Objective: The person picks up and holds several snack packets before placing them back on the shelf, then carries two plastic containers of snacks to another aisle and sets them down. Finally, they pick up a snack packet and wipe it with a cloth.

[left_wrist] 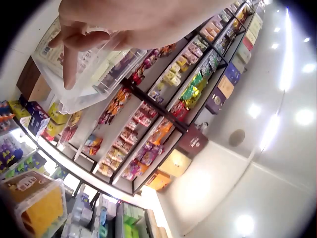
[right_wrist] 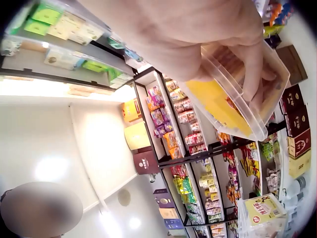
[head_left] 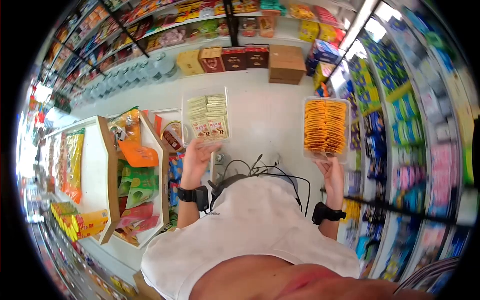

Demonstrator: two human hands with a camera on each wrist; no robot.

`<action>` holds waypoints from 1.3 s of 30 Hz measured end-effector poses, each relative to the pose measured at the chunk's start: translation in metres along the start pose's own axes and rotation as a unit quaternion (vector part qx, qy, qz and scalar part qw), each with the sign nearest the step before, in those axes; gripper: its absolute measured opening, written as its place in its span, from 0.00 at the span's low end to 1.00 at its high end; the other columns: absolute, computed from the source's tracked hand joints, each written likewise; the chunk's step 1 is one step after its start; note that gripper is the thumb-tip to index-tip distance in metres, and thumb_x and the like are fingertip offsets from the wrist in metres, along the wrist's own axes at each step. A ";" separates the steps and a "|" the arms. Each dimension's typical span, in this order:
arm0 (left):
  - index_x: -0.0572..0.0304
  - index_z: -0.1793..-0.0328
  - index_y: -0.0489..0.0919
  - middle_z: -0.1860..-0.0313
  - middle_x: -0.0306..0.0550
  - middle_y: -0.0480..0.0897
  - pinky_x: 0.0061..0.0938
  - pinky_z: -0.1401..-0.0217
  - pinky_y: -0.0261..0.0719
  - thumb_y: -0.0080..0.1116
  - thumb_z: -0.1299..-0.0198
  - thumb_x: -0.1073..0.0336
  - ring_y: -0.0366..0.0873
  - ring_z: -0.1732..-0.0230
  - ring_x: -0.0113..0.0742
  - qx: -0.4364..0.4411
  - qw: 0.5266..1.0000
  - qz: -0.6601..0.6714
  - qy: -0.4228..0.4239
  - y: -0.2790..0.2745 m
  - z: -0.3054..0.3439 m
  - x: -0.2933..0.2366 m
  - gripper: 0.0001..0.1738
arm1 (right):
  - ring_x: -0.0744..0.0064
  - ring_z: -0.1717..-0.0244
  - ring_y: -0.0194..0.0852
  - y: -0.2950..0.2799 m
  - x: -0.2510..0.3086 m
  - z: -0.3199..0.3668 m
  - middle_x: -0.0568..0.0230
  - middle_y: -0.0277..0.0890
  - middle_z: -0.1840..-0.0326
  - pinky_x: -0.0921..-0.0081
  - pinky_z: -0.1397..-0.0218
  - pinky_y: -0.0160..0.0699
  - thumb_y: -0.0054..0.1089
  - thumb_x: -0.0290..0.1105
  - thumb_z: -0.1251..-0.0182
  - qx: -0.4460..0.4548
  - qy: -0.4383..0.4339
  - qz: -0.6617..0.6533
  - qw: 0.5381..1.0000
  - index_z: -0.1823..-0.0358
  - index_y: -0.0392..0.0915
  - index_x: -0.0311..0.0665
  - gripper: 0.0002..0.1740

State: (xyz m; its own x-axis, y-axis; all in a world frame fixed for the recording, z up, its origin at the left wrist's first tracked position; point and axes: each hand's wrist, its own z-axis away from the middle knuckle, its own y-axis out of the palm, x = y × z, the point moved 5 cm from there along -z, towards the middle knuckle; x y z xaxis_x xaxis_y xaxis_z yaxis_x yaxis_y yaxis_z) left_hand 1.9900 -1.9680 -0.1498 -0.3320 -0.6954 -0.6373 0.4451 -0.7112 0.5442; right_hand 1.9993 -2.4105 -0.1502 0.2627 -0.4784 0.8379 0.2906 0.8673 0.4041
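My left hand [head_left: 199, 157] holds a clear plastic tub [head_left: 228, 102] by its near end in the head view. Pale green packets [head_left: 207, 107] fill it in rows, with two printed ones lying flat in front. On the other side, my right hand [head_left: 331, 172] grips a second clear tub [head_left: 348, 120], packed with two columns of orange packets [head_left: 325, 125] on edge. Both tubs are held up, well apart, in front of the body. Each wrist view shows fingers spread against the underside of a tub, such as the left fingers [left_wrist: 71, 69] and right fingers [right_wrist: 253, 69].
A white shelf unit [head_left: 92, 165] with bagged snacks stands at the left. Tall racks of packaged goods [head_left: 405, 120] line the right. Along the back wall are water bottles [head_left: 165, 65], gift boxes and a cardboard box [head_left: 286, 64]. Black cables [head_left: 280, 175] hang at the waist.
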 end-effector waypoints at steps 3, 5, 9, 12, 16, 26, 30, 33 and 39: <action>0.70 0.36 0.72 0.41 0.65 0.81 0.20 0.70 0.74 0.49 0.34 0.61 0.85 0.49 0.44 0.004 0.998 0.061 0.032 0.019 -0.046 -0.037 0.25 | 0.53 0.49 0.86 0.057 0.032 -0.107 0.45 0.82 0.47 0.68 0.43 0.86 0.46 0.29 0.30 0.063 0.031 0.030 0.997 0.42 0.71 0.24 0.20; 0.70 0.35 0.72 0.42 0.66 0.82 0.19 0.71 0.73 0.50 0.34 0.60 0.85 0.57 0.36 -0.031 0.997 0.059 0.048 0.032 -0.063 -0.062 0.25 | 0.52 0.49 0.86 0.097 0.049 -0.162 0.45 0.82 0.47 0.69 0.43 0.86 0.45 0.29 0.30 0.101 0.051 0.050 0.992 0.40 0.70 0.25 0.21; 0.71 0.37 0.71 0.44 0.70 0.82 0.19 0.72 0.71 0.51 0.35 0.60 0.82 0.65 0.30 -0.078 0.985 0.126 0.087 0.018 -0.115 -0.096 0.25 | 0.53 0.49 0.87 0.207 0.068 -0.266 0.47 0.82 0.46 0.72 0.45 0.86 0.45 0.30 0.29 0.178 0.080 0.091 0.977 0.36 0.68 0.27 0.23; 0.71 0.39 0.71 0.43 0.69 0.81 0.20 0.70 0.71 0.50 0.33 0.62 0.85 0.55 0.41 -0.101 0.973 0.163 0.129 0.007 -0.170 -0.142 0.22 | 0.54 0.49 0.86 0.288 0.053 -0.347 0.48 0.82 0.45 0.73 0.45 0.86 0.46 0.30 0.29 0.225 0.106 0.107 0.963 0.34 0.68 0.29 0.23; 0.74 0.29 0.64 0.35 0.65 0.77 0.16 0.75 0.70 0.48 0.32 0.66 0.81 0.39 0.53 -0.133 0.955 0.196 0.178 -0.022 -0.250 -0.216 0.28 | 0.56 0.48 0.86 0.406 0.025 -0.428 0.49 0.81 0.44 0.72 0.45 0.86 0.47 0.30 0.28 0.295 0.156 0.143 0.932 0.33 0.67 0.30 0.24; 0.72 0.35 0.70 0.40 0.59 0.82 0.15 0.76 0.69 0.46 0.28 0.64 0.85 0.45 0.49 -0.190 0.920 0.217 0.263 -0.085 -0.380 -0.435 0.21 | 0.53 0.46 0.85 0.727 -0.040 -0.548 0.42 0.80 0.43 0.73 0.44 0.86 0.45 0.30 0.28 0.385 0.206 0.175 0.883 0.39 0.69 0.29 0.19; 0.72 0.35 0.70 0.40 0.61 0.81 0.14 0.78 0.66 0.47 0.28 0.64 0.86 0.47 0.48 -0.237 0.911 0.184 0.284 -0.122 -0.428 -0.515 0.21 | 0.55 0.45 0.85 0.856 -0.095 -0.603 0.44 0.80 0.43 0.72 0.42 0.86 0.46 0.29 0.28 0.403 0.231 0.191 0.865 0.40 0.70 0.29 0.19; 0.71 0.35 0.69 0.41 0.60 0.82 0.15 0.80 0.64 0.48 0.29 0.64 0.86 0.48 0.48 -0.275 0.893 0.207 0.291 -0.161 -0.469 -0.572 0.22 | 0.57 0.47 0.85 0.955 -0.144 -0.640 0.48 0.81 0.45 0.70 0.43 0.87 0.46 0.28 0.28 0.449 0.268 0.190 0.831 0.40 0.70 0.30 0.19; 0.72 0.40 0.71 0.48 0.65 0.84 0.15 0.79 0.62 0.46 0.27 0.63 0.87 0.51 0.43 -0.380 0.843 0.238 0.297 -0.231 -0.529 -0.684 0.19 | 0.59 0.48 0.85 1.160 -0.234 -0.695 0.54 0.80 0.47 0.65 0.47 0.89 0.45 0.27 0.27 0.508 0.254 0.222 0.793 0.42 0.71 0.30 0.16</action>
State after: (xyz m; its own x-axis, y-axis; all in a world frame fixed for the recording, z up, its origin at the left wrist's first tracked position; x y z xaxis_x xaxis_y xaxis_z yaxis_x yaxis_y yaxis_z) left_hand 2.5539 -1.2736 -0.1284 0.4096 -0.5489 -0.7287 0.8893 0.0623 0.4530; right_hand 2.9141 -1.3880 -0.1325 0.5427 0.1353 0.8290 -0.7574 0.5055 0.4133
